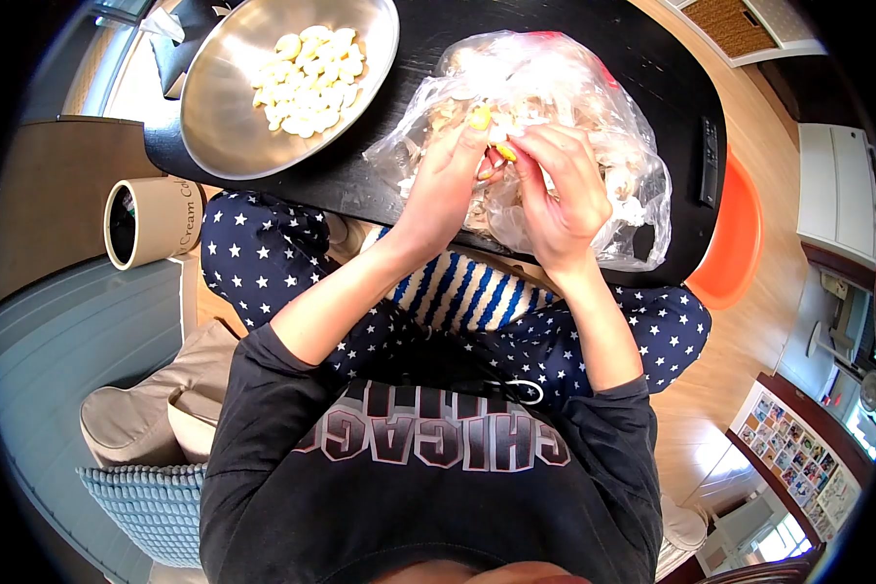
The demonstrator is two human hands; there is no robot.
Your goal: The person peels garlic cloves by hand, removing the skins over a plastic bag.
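Both hands are together over a clear plastic bag (642, 185) that holds papery, pale brown and white peelings. My left hand (448, 185) is closed, its fingertips pinching a small pale piece with yellow at its top. Close beside it, my right hand (565, 190) has thumb and index finger pressed together at the same small piece. Yellow also shows at the fingertips, and whether it is nail or part of the piece I cannot tell. A steel bowl (214, 107) at the upper left holds a heap of peeled, cream-coloured cloves (311, 83).
The bowl and bag rest on a black table (399, 107). A black remote control (709, 161) lies at its right edge, near an orange basin (735, 234). A cream cup-shaped bin (151, 224) stands left, and a tissue box (170, 58) is at the upper left.
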